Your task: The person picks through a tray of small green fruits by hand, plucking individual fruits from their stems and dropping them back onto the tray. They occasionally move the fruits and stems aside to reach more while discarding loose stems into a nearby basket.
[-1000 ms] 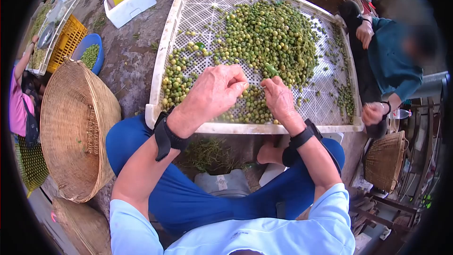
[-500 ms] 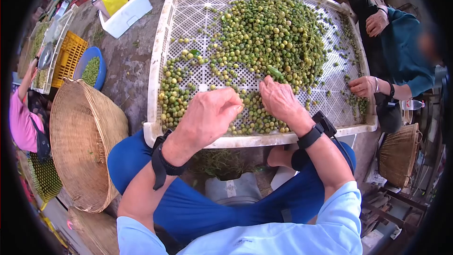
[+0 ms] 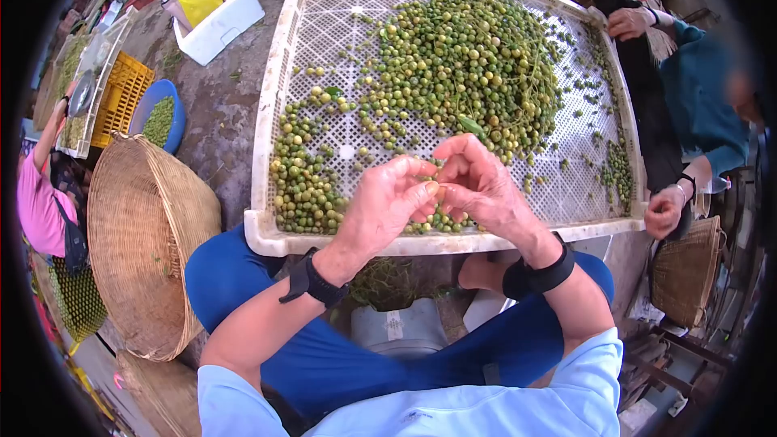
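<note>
My left hand [image 3: 387, 204] and my right hand [image 3: 484, 194] meet fingertip to fingertip just above the near side of a white mesh tray [image 3: 273, 97]. Both pinch; whatever sits between the fingertips is too small to make out. Under and beyond them lies a big heap of small round green-yellow fruits [image 3: 465, 57], some still on thin stems. A looser group of the same fruits [image 3: 303, 186] is to the left of my left hand. One green leaf [image 3: 471, 125] rests at the heap's near edge, close to my right hand.
A woven basket [image 3: 133, 235] stands at the left, with a blue basin [image 3: 171, 142] and a white foam box [image 3: 222, 36] farther back. At the tray's right sits a co-worker, one hand [image 3: 665, 210] near its corner. Another person in pink [image 3: 50, 218] is far left.
My hands have come together, lifting from the fruits; the right moved toward the left. The co-worker's near hand has left the tray for its outer right side.
</note>
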`<state>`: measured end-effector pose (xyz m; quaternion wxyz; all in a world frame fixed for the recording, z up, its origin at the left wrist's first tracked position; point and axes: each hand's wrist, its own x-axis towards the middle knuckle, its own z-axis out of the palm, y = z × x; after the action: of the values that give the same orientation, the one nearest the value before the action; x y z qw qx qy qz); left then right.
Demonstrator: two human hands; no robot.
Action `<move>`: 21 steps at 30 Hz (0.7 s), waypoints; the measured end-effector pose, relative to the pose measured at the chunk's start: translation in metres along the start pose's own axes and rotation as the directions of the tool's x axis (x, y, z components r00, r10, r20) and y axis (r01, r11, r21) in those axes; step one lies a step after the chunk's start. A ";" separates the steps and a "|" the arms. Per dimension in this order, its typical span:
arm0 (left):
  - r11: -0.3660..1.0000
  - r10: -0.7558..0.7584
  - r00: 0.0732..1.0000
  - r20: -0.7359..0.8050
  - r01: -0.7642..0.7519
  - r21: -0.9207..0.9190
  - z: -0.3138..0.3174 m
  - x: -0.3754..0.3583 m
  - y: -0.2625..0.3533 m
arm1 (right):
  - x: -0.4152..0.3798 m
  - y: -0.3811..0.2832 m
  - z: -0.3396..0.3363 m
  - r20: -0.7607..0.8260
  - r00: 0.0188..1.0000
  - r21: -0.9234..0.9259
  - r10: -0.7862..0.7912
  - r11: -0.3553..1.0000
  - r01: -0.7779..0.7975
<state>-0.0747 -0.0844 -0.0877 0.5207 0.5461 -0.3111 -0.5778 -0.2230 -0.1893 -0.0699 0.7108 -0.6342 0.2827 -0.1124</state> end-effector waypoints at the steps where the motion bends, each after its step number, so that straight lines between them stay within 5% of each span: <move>1: 0.993 0.025 1.000 0.008 -0.024 -0.113 0.003 0.001 -0.003 | -0.001 -0.001 0.001 0.035 0.999 0.014 0.005 1.000 -0.006; 4: 0.986 0.167 0.985 -0.042 -0.165 0.034 0.007 -0.003 0.003 | -0.002 0.006 -0.002 0.051 0.995 0.249 -0.092 0.965 0.076; 7: 0.968 0.194 0.981 -0.002 -0.191 0.164 0.000 -0.009 0.007 | -0.012 -0.015 -0.006 0.121 0.992 0.179 -0.028 0.984 0.006; 9: 0.952 0.191 0.981 0.037 -0.194 0.236 -0.002 -0.016 0.013 | -0.013 -0.014 -0.024 0.043 0.996 -0.193 0.074 0.979 -0.064; 11: 0.874 0.114 0.947 0.299 -0.239 0.423 -0.001 -0.027 0.024 | -0.013 -0.010 -0.032 -0.117 0.993 -0.747 0.019 0.657 -0.101; 12: 0.801 0.156 0.849 0.504 -0.408 0.439 -0.003 -0.031 0.021 | -0.015 0.003 -0.035 -0.126 0.992 -0.746 0.019 0.657 -0.107; 13: 0.792 0.018 0.750 0.661 -0.414 0.449 -0.003 -0.037 0.021 | -0.015 0.022 -0.036 -0.094 0.986 -0.856 -0.134 0.517 -0.012; 14: 0.742 0.029 0.712 0.702 -0.486 0.462 -0.002 -0.048 0.006 | -0.017 0.036 -0.036 -0.032 0.961 -0.935 -0.276 0.347 0.068; 16: 0.688 0.038 0.677 0.735 -0.551 0.472 0.004 -0.054 0.002 | -0.018 0.043 -0.027 -0.011 0.971 -0.915 -0.240 0.395 0.087; 18: 0.614 -0.565 0.575 0.592 -0.187 0.767 0.012 -0.050 0.005 | -0.015 0.053 -0.019 -0.005 0.980 -0.912 -0.197 0.404 0.077; 19: 0.613 -0.566 0.575 0.590 -0.185 0.768 0.010 -0.050 0.003 | -0.013 0.056 -0.017 -0.003 0.980 -0.911 -0.197 0.405 0.079; 21: 0.660 -0.142 0.729 0.670 -0.434 0.613 0.003 -0.047 -0.006 | -0.008 0.057 -0.015 0.001 0.992 -0.931 -0.126 0.361 0.047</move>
<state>-0.0859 -0.0388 -0.0783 0.1553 0.4336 -0.7274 -0.5087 -0.2492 -0.1884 -0.1234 0.2133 -0.9336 0.2880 0.0069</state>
